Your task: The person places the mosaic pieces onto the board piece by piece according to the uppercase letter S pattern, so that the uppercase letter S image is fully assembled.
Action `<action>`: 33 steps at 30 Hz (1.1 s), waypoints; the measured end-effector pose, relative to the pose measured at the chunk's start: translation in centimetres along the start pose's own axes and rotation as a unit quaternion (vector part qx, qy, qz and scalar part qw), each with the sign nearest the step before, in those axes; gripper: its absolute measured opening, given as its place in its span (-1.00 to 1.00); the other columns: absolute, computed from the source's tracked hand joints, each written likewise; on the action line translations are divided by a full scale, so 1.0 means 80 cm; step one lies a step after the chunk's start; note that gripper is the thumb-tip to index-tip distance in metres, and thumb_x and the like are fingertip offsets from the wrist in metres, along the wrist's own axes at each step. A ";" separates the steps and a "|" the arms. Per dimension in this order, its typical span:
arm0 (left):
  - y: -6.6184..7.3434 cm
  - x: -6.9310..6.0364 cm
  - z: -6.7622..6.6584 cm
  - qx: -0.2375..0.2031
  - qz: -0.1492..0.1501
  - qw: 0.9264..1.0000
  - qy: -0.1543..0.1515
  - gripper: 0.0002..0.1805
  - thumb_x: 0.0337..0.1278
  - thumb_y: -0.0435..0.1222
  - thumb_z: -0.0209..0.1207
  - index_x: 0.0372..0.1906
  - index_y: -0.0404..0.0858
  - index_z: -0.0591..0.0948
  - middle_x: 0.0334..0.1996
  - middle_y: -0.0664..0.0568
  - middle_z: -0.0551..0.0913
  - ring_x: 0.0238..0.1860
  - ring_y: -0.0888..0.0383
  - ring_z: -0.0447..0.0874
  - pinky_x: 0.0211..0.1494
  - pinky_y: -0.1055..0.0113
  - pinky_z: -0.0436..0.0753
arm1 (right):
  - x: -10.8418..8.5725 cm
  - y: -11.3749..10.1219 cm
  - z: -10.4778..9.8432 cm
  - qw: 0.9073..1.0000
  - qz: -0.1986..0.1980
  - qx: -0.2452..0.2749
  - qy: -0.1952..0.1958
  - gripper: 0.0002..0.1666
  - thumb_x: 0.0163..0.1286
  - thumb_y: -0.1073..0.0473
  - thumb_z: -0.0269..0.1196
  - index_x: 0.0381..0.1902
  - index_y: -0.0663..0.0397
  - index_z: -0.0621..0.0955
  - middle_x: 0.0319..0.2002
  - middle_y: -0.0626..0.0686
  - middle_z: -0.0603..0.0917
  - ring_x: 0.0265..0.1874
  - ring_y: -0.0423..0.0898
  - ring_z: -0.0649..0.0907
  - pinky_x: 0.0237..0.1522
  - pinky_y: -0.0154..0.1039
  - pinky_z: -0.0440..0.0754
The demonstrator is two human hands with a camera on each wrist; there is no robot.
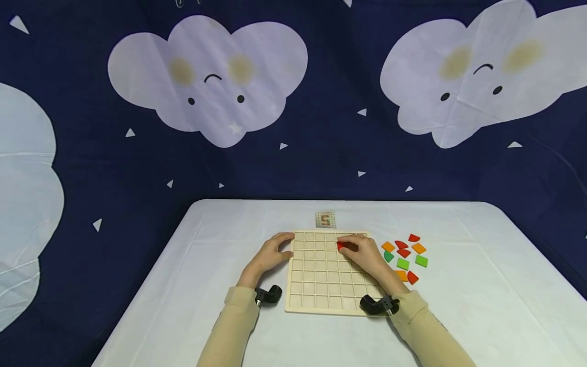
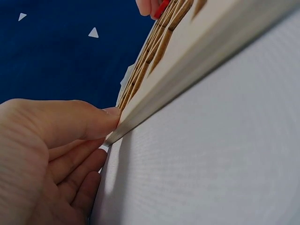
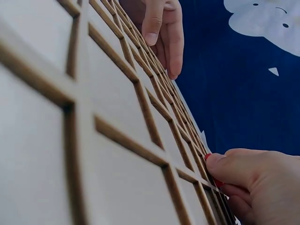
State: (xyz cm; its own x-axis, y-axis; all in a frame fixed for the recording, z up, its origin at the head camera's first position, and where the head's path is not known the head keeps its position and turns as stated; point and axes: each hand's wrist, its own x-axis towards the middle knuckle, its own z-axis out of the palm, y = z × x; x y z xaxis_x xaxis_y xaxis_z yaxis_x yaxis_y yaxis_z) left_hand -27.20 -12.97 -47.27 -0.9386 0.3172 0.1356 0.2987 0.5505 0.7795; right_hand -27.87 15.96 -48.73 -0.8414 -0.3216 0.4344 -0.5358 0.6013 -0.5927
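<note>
A pale wooden grid board [image 1: 316, 311] lies flat on the table. At its upper left edge rests my left hand [image 1: 267, 256], thumb and index finger apart; the left wrist view shows the thumb of this hand [image 2: 61, 140] against the board's rim [image 2: 187, 79]. With thumb and fingers, my right hand [image 1: 369, 256] pinches a red piece [image 1: 340, 245] over the board's upper right part. In the right wrist view the red piece [image 3: 218, 182] shows partly under the right hand [image 3: 262, 183], low at the grid; how it sits in a cell is hidden.
Right of the board lie several loose pieces: red [image 1: 414, 238], orange [image 1: 419, 248], light green [image 1: 421, 261] and dark green [image 1: 389, 256]. A small patterned card [image 1: 325, 219] lies behind the board. White cloth [image 1: 160, 316] covers the table; a dark blue backdrop [image 1: 321, 173] hangs behind.
</note>
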 end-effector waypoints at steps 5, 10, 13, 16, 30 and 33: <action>0.001 0.000 -0.001 0.001 -0.003 1.000 0.000 -0.44 0.06 -0.44 0.24 0.24 -0.35 0.45 0.25 -0.12 0.41 0.32 -0.03 0.26 0.38 0.10 0.21 | 0.001 0.002 0.002 1.000 -0.021 -0.012 0.012 -0.67 0.18 0.25 0.36 -0.06 0.12 0.69 -0.12 0.11 0.68 -0.07 0.13 0.60 -0.03 0.07 0.56; 0.001 0.001 0.000 0.004 -0.004 1.000 -0.001 -0.44 0.07 -0.43 0.23 0.24 -0.34 0.44 0.25 -0.11 0.41 0.32 -0.03 0.25 0.38 0.10 0.21 | 0.001 0.003 0.003 1.000 -0.026 -0.011 0.013 -0.66 0.19 0.24 0.36 -0.04 0.11 0.68 -0.12 0.11 0.68 -0.05 0.14 0.60 0.00 0.08 0.54; 0.001 0.001 0.000 0.003 -0.004 1.000 -0.001 -0.44 0.07 -0.43 0.23 0.24 -0.34 0.44 0.25 -0.11 0.41 0.32 -0.03 0.25 0.39 0.09 0.20 | 0.001 0.004 0.004 0.999 -0.030 -0.014 0.011 -0.66 0.19 0.23 0.36 -0.04 0.11 0.68 -0.11 0.12 0.68 -0.05 0.14 0.59 0.01 0.08 0.54; 0.001 0.001 0.000 0.003 -0.001 1.000 0.000 -0.44 0.06 -0.44 0.23 0.24 -0.35 0.44 0.25 -0.12 0.41 0.32 -0.04 0.25 0.38 0.09 0.20 | 0.001 0.005 0.004 0.999 -0.034 -0.019 0.011 -0.65 0.19 0.24 0.36 -0.03 0.12 0.68 -0.11 0.12 0.68 -0.04 0.14 0.59 0.01 0.08 0.53; 0.000 0.001 0.000 -0.001 0.002 1.000 0.002 -0.44 0.05 -0.44 0.23 0.24 -0.35 0.45 0.24 -0.12 0.41 0.32 -0.04 0.26 0.38 0.09 0.21 | 0.002 -0.002 -0.002 0.999 -0.015 0.021 0.018 -0.68 0.24 0.22 0.32 -0.03 0.13 0.68 -0.11 0.12 0.68 -0.12 0.10 0.63 -0.10 -0.02 0.63; 0.000 0.001 -0.001 0.000 0.001 1.000 0.000 -0.43 0.06 -0.44 0.23 0.24 -0.36 0.44 0.25 -0.13 0.41 0.32 -0.04 0.25 0.38 0.09 0.20 | 0.006 -0.012 -0.021 0.996 0.026 0.076 0.025 -0.64 0.27 0.17 0.30 0.02 0.13 0.65 -0.05 0.14 0.65 -0.08 0.12 0.62 -0.13 -0.02 0.65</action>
State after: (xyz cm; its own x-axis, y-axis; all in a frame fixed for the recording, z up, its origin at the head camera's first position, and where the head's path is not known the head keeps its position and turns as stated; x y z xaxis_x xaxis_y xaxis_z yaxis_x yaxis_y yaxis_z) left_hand -27.31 -13.00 -47.17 -0.9379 0.3183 0.1378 0.3009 0.5491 0.7797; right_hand -27.62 16.48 -46.79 -0.8661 -0.2535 0.4309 -0.4988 0.4972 -0.7099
